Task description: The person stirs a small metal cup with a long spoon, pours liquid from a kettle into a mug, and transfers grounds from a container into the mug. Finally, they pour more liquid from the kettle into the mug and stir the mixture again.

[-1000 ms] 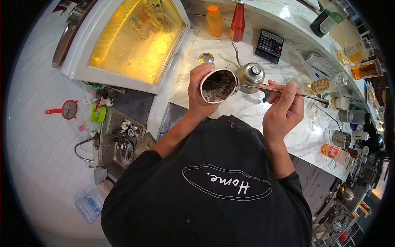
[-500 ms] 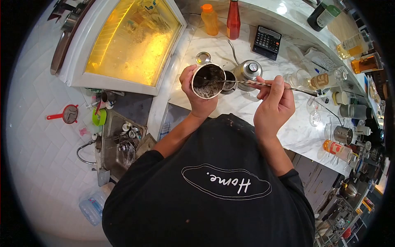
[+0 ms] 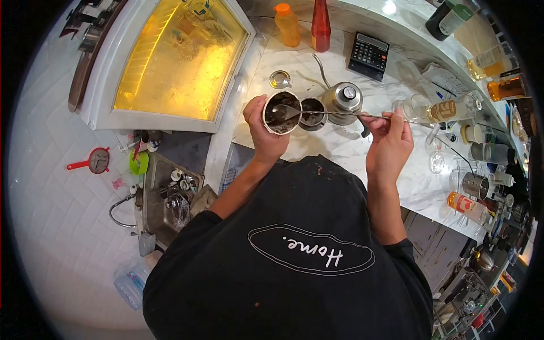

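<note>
My left hand (image 3: pixel 264 136) is wrapped round a pale cup (image 3: pixel 269 128), its mouth tilted toward me. Dark, crumbly stuff like grounds coats the inside. A long bar spoon (image 3: pixel 340 113) with a twisted handle is pinched in the fingers of my right hand (image 3: pixel 392 141). Its bowl end reaches into the cup's mouth. Just right of the cup, a small dark metal cup (image 3: pixel 313 128) holds similar dark stuff. Beside that stands a steel gooseneck kettle (image 3: pixel 344 97), partly under the spoon handle.
A small round metal dish (image 3: pixel 280 79), an orange bottle (image 3: pixel 288 28), a red sauce bottle (image 3: pixel 321 28) and a calculator (image 3: pixel 368 55) are at the back. Bottles and glasses line the right side. A lit glass-fronted cabinet (image 3: pixel 187 68) and a sink (image 3: pixel 153 198) lie left.
The cup in my left hand has shifted slightly left and tilted, exposing more of the small metal cup. My right hand has moved right and the spoon's bowl now shows at the cup's mouth.
</note>
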Motion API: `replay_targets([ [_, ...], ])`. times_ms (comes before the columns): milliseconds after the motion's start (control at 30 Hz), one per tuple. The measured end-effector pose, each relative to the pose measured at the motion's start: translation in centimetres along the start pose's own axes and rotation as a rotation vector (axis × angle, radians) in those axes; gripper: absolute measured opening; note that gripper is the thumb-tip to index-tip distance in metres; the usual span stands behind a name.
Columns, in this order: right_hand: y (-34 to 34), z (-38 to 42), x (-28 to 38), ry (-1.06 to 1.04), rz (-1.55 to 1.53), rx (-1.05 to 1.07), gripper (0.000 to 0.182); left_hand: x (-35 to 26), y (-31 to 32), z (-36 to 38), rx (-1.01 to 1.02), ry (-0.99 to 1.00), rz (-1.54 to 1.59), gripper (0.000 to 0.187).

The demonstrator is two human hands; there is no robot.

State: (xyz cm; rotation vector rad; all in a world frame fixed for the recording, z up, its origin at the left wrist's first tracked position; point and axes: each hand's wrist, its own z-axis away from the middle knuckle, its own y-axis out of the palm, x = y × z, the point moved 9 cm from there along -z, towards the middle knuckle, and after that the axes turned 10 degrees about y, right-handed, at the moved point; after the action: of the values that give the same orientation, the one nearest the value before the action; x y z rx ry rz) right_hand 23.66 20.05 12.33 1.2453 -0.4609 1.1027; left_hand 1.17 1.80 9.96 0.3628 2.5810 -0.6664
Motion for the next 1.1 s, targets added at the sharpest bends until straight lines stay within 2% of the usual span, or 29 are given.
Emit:
replay_targets([
  [333, -5.7, -1.5, -0.4, -0.081, 0.087, -0.110, 0.029, 4.4, -2.8, 4.5, 0.099, -0.318, -0.236, 0.083],
  [500, -4.5, -1.0, -1.7, -0.150, 0.232, -0.055, 0.030, 4.7, -2.8, 4.9, 0.102, -0.377, -0.251, 0.084],
  [600, -4.0, -0.9, -2.6, -0.191, 0.375, 0.034, 0.030, 5.5, -2.4, 5.6, 0.016, -0.446, -0.115, 0.082],
  [700, -3.2, -0.6, -2.7, -0.238, 0.507, 0.115, 0.029, 5.6, -2.2, 5.7, 0.010, -0.425, -0.101, 0.082],
  [833, -3.3, -0.1, -0.8, -0.313, 0.420, 0.122, 0.029, 5.3, -2.2, 5.4, 0.020, -0.402, -0.119, 0.083],
  [933, -3.1, 0.2, -0.7, -0.286, 0.396, 0.128, 0.029, 5.0, -2.0, 5.4, 0.050, -0.373, -0.138, 0.084],
  [1100, -2.9, 0.3, -1.0, -0.317, 0.580, 0.118, 0.031, 4.0, -2.1, 4.6, 0.119, -0.314, -0.207, 0.086],
])
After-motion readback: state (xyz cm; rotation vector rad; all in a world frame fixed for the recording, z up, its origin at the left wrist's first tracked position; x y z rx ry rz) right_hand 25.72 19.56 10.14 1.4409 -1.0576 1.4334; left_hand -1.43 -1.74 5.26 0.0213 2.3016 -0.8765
